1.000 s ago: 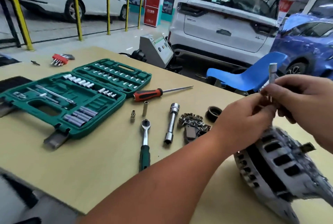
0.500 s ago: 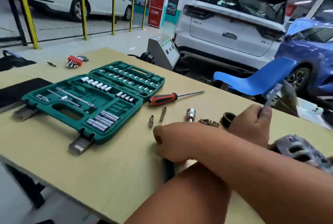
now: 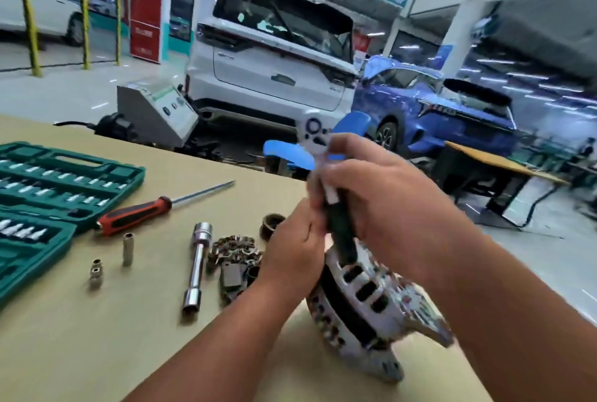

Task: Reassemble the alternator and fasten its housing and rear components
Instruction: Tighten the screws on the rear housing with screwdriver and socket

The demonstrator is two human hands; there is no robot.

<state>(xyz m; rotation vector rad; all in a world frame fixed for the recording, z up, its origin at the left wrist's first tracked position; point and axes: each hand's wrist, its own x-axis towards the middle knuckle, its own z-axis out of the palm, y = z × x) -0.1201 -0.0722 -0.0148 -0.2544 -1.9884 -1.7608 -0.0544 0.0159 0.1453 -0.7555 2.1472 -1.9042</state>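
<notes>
The ratchet wrench [image 3: 338,233] is held upright at centre frame, above the alternator [image 3: 365,301], which lies on the tabletop [image 3: 97,353] at lower centre-right. The right hand [image 3: 384,204] has its fingers clamped round the wrench neck, hiding the shank. The left hand [image 3: 292,249] has its fingers curled onto the green handle from the left, its fingertips hidden behind the hand. The wrench head is smeared by motion blur, so no detail reads. The alternator's upper face is covered by both hands, and its right end is blurred. A black ring [image 3: 269,223] is partly hidden by the left hand. Left of the alternator lie a rectifier assembly [image 3: 234,259], a long socket [image 3: 197,269], two small sockets [image 3: 96,272] [image 3: 128,249] and a screwdriver [image 3: 139,214]. The green socket case [image 3: 48,194] is cut off by the left edge.
</notes>
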